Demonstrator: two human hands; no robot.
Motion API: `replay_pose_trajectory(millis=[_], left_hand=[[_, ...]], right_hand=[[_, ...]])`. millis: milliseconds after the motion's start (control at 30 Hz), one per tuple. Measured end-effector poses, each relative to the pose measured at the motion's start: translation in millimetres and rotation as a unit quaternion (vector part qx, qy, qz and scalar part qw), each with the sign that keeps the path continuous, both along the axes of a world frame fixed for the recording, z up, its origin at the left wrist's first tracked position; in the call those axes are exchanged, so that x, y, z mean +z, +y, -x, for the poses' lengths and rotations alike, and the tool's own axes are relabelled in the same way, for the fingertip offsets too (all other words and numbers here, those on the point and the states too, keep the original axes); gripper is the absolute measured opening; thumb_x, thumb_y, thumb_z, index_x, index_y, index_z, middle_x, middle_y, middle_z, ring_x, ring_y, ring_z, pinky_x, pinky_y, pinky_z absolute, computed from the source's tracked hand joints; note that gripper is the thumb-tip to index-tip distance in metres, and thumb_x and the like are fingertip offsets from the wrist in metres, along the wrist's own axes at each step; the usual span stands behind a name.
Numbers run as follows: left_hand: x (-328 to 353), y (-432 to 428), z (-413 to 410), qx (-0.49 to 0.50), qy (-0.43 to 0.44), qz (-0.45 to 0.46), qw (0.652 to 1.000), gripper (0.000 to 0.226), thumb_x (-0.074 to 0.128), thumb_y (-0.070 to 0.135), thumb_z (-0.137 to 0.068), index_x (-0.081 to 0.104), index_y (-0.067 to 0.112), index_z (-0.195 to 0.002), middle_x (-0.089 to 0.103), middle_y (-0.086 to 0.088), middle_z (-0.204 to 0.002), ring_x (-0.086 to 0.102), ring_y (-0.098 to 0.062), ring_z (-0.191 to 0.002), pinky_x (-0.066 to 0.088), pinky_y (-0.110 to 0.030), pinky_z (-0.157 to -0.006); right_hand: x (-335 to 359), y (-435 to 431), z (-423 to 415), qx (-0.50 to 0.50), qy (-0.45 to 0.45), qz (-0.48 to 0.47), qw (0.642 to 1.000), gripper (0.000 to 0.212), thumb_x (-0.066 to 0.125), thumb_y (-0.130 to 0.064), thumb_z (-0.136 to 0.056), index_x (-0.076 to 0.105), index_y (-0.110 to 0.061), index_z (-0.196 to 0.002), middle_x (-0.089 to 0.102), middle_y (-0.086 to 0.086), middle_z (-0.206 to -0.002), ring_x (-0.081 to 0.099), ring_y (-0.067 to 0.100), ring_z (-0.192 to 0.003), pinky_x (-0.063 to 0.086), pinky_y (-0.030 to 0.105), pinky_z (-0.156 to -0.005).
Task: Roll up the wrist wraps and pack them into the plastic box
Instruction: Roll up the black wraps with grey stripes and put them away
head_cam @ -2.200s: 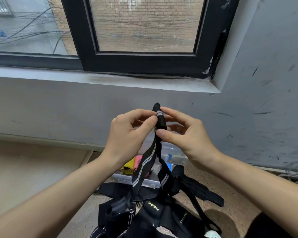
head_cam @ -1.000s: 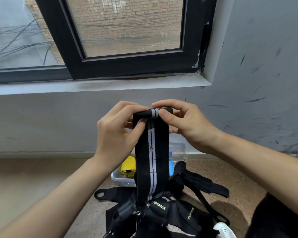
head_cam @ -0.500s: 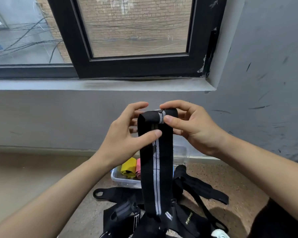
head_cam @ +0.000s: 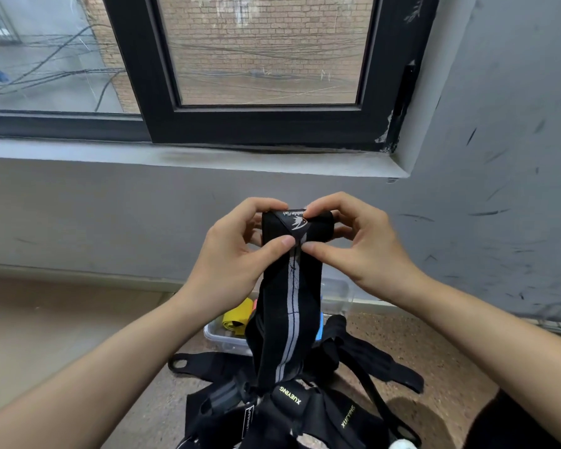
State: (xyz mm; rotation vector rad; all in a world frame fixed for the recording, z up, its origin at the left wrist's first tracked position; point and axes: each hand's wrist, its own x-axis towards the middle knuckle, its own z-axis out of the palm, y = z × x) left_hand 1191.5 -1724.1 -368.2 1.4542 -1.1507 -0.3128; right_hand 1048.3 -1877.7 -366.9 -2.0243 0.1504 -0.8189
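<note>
Hands hold it up: left hand (head_cam: 237, 254) and right hand (head_cam: 365, 251) pinch the rolled top of a long black cloth wrist wrap with a grey stripe (head_cam: 292, 303). It looks soft, light and springy, so grip both roll ends tight. The clear plastic box (head_cam: 219, 335) sits by the far edge of the floor (head_cam: 78, 319).

Both bare forearms converge on the middle, the left entering from 8 o'clock and the right from 4 o'clock. The left hand (head_cam: 237, 254) and right hand (head_cam: 360, 251) face each other, fingers curled over the rolled top of a wrist wrap (head_cam: 291, 286), thumbs pressing its front side by side.
</note>
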Motion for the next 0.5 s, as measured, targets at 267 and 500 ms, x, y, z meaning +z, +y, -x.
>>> replay_pose_trajectory(millis=[267,500], left_hand=[[4.8,4.0,-2.3,-0.006,-0.097,0.038,0.995,0.031,0.078,0.009,-0.088,0.064,0.021,-0.113,0.071,0.008,-0.105,0.068,-0.024,-0.094,0.05,-0.022,-0.064],[-2.0,3.0,-2.1,0.032,-0.227,0.097,0.968,0.032,0.077,0.011,-0.088,0.062,0.019,-0.115,0.07,0.012,-0.107,0.071,-0.013,-0.096,0.055,-0.017,-0.073]], right_hand=[[9.5,-3.0,6.1,0.057,0.093,-0.143,0.984,0.033,0.077,-0.02,-0.086,0.068,-0.018,-0.118,0.07,0.008,-0.109,0.069,0.017,-0.101,0.063,0.04,-0.066],[12.3,-1.5,3.0,0.096,0.103,-0.24,0.96,0.029,0.07,-0.032,-0.083,0.072,-0.016,-0.107,0.067,0.001,-0.094,0.071,0.017,-0.096,0.063,0.053,-0.079]])
